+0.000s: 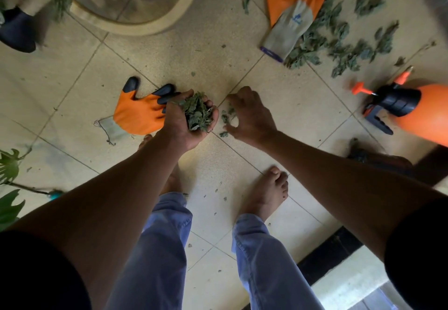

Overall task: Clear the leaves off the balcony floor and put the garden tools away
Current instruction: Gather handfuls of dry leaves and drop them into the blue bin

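Left hand [191, 118] is cupped palm-up, fingers curled round a clump of gathered leaves [197, 113]. Right hand [249, 113], fingers spread and bent, reaches down over a few loose leaves [228, 115] on the floor tile [206, 48], just beside the left. The larger leaf pile [344, 45] lies well apart, ahead and to the right, nearer the right hand, beside the far glove [293, 11].

We are looking down at a home balcony being used for potted-plant care. Pale square floor tiles [208, 50] are running under bare feet and jeans, which is pointing to a private home rather than a workplace. Cut leaves [339, 43] are lying scattered toward the far right corner of the floor, with orange garden gloves [294, 9] lying among them and an orange pump sprayer [412, 113] standing at the right edge. A large cream plant pot [135, 2] is sitting at the far edge, and green foliage [8, 188] is reaching in from the left edge.
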Demonstrator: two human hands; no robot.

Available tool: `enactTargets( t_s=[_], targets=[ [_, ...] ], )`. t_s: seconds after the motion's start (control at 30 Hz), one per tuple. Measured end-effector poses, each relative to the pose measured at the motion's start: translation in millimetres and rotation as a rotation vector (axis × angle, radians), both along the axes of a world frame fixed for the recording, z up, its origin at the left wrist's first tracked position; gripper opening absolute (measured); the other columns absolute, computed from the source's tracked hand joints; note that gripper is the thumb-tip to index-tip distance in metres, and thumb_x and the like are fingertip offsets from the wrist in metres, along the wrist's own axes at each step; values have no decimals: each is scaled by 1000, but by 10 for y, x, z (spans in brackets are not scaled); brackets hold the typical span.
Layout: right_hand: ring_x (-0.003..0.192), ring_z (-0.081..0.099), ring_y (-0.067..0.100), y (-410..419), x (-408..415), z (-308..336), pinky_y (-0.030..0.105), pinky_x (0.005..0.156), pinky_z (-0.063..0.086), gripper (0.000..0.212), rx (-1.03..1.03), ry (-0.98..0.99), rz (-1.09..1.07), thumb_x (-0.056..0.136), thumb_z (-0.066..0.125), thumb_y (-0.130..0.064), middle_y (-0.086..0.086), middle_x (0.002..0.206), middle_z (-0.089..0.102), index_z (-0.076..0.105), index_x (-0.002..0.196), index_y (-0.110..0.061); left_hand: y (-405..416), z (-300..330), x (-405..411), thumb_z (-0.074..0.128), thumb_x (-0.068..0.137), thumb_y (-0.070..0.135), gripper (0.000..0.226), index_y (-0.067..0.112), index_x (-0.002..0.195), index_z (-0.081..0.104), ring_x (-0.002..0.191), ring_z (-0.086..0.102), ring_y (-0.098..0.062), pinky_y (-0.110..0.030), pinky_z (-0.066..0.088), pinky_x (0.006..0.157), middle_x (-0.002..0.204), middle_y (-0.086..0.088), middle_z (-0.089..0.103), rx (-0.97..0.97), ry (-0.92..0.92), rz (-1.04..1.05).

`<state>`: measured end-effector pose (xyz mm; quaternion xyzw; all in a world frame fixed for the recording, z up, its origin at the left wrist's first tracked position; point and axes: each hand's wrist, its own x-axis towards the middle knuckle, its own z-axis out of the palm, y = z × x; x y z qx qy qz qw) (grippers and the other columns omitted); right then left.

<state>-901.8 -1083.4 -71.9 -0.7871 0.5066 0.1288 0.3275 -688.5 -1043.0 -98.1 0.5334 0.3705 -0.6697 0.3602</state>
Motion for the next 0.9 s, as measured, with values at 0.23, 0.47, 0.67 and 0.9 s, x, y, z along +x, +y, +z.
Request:
enactTargets(
  t_s=[0.23,0.47,0.67,0.9],
  targets=[
    [101,53,30,432,174,-121,37,58,60,44,-68,-49,30,79,78,-3,13,118,47,59,117,-13,-95,581,-207,55,97,24,34,7,69,66,74,62,-20,-32,49,81,75,-5,63,-114,-92,-101],
    [80,61,23,456,68,-139,19,62,43,14,-38,-50,-277,86,67,4,10,102,62,71,90,-8,51,653,-198,56,96,25,24,9,78,62,71,62,-21,-32,50,83,76,-5,62,-103,-54,-88],
    [79,70,9,197,244,712,35,76,62,12,71,-379,-821,81,78,-4,-5,85,75,77,85,-15,87,949,-214,56,94,23,20,9,81,62,74,62,-22,-33,53,85,80,-7,62,-129,-33,-18],
    [81,63,19,180,750,1950,35,68,54,16,-150,-390,-490,79,74,-13,-5,85,73,78,89,-25,-228,1783,-276,55,92,28,35,16,60,65,62,63,-18,-28,49,63,66,-1,62,-188,-5,-81]
  ],
)
